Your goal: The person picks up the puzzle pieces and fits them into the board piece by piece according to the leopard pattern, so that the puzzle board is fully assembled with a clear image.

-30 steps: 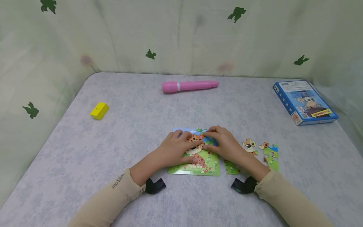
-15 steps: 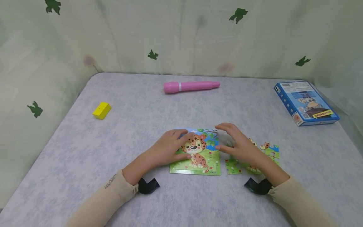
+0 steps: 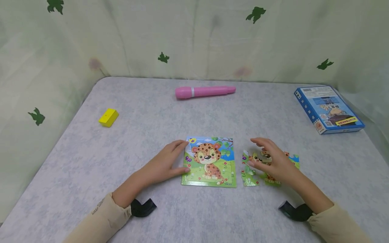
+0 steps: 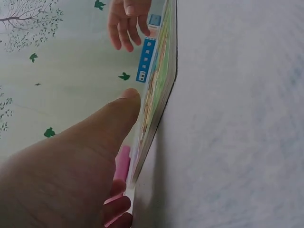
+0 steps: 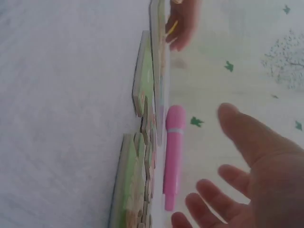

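Note:
A square jigsaw puzzle with a spotted leopard cub lies flat at the middle front of the table. At its left edge is my left hand, thumb and fingers extended at the rim; the left wrist view shows the thumb beside the board's face. My right hand hovers over loose puzzle pieces, its fingers spread and loosely bent. Nothing is in its grasp, and the right wrist view shows a gap between its thumb and the pieces. Some pieces are hidden beneath this hand.
Behind the puzzle lies a pink microphone-shaped stick. A yellow block sits at the left, and a blue box lies at the back right. A pale curtain with green bird shapes borders the table's far edge.
Both hands have come off the puzzle's picture. The left has drawn back to the left edge, and the right has shifted right over the loose pieces. The whole leopard picture is uncovered.

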`<state>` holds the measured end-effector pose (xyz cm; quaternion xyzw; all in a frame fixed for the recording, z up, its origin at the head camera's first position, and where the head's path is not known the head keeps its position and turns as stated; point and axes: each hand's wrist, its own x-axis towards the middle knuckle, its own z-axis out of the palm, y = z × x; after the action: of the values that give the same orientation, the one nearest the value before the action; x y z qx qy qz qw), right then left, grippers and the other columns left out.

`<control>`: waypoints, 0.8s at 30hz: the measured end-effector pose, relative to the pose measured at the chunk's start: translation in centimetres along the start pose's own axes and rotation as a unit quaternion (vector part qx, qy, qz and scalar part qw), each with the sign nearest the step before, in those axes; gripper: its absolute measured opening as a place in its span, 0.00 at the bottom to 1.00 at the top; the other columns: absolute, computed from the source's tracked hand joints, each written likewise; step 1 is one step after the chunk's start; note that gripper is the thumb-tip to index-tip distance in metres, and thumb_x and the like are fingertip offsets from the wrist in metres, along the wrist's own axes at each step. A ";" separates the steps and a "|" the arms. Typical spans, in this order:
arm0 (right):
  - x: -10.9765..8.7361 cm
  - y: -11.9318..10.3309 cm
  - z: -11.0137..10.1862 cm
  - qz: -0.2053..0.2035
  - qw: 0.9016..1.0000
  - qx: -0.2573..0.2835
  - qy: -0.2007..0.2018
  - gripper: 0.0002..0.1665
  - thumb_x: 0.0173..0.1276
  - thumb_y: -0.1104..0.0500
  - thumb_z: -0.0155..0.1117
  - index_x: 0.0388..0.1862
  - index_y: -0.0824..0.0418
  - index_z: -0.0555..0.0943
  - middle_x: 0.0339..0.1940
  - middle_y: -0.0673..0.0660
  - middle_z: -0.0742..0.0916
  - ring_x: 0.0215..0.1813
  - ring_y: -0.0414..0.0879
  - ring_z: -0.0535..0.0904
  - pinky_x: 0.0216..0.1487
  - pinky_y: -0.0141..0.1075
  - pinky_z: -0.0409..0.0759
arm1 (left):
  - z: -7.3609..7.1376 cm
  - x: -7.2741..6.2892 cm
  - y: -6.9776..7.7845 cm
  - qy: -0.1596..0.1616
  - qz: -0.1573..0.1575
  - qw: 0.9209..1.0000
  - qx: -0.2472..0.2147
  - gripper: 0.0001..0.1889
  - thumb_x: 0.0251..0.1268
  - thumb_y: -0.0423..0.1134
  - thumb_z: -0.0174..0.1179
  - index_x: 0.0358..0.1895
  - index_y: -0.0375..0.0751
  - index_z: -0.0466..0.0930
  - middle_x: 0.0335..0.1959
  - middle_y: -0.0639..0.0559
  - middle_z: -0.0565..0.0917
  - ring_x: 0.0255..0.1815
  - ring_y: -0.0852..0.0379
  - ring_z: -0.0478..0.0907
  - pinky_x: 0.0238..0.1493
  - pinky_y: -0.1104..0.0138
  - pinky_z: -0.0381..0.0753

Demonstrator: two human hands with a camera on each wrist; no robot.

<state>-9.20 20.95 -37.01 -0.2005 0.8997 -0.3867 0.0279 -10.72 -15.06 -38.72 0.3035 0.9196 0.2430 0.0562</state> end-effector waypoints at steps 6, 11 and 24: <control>-0.3 1.0 0.1 0.014 1.000 -0.017 -0.022 0.38 0.57 0.50 0.66 0.63 0.62 0.64 0.59 0.60 0.70 0.53 0.53 0.68 0.44 0.48 0.72 | 0.1 -0.2 -0.5 -0.004 0.010 1.000 -0.006 0.43 0.53 0.61 0.57 0.68 0.40 0.55 0.63 0.45 0.61 0.63 0.49 0.56 0.61 0.57 0.57; -0.5 1.9 0.2 0.020 0.999 -0.035 -0.030 0.38 0.56 0.50 0.66 0.62 0.62 0.66 0.57 0.59 0.71 0.54 0.51 0.68 0.51 0.49 0.67 | 0.2 -0.1 -0.8 -0.009 0.025 1.000 -0.007 0.42 0.54 0.60 0.57 0.67 0.39 0.57 0.64 0.46 0.61 0.64 0.50 0.55 0.61 0.57 0.56; -0.5 2.2 0.7 -0.014 0.995 -0.089 -0.033 0.25 0.58 0.56 0.66 0.55 0.60 0.76 0.50 0.56 0.76 0.54 0.53 0.67 0.50 0.51 0.67 | 0.2 -0.1 -1.0 -0.009 0.020 1.000 -0.004 0.41 0.53 0.61 0.57 0.66 0.41 0.59 0.63 0.46 0.61 0.63 0.50 0.56 0.61 0.56 0.57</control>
<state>-9.33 22.08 -39.14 -0.2277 0.9263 -0.2982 0.0345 -11.14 -15.73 -39.44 0.3237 0.9119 0.2448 0.0608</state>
